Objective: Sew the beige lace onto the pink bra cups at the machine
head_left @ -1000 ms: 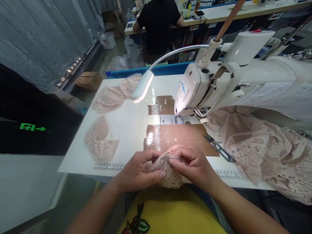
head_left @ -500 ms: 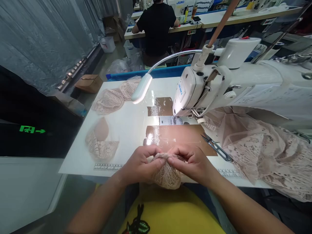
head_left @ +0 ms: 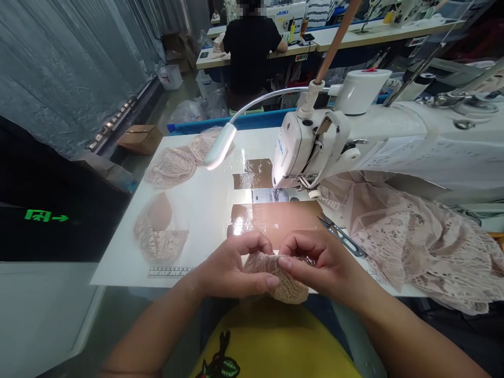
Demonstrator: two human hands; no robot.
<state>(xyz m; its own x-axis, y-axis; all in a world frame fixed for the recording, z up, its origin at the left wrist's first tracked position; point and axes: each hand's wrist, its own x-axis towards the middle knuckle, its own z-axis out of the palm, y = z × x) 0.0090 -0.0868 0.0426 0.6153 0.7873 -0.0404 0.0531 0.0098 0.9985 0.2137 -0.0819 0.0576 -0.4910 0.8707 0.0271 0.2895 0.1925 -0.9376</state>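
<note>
A beige lace cup piece hangs between my two hands at the table's front edge. My left hand has it between fingers and thumb, the thumb lying across its front. With thumb and forefinger my right hand pinches its gathered upper edge. Just beyond my hands lies a brown taped patch. Black thread snips rest to the right of my right hand. Behind the patch stands the white sewing machine, with its needle area over the metal plate.
Another lace cup lies on the left of the white table, with lace pieces behind it. A heap of lace fabric covers the right side. A lamp arches overhead. A person in black sits at a table farther back.
My left thumb has slid lower over the front of the lace cup, and the cup has turned slightly to the right. The whole view has shifted a little.
</note>
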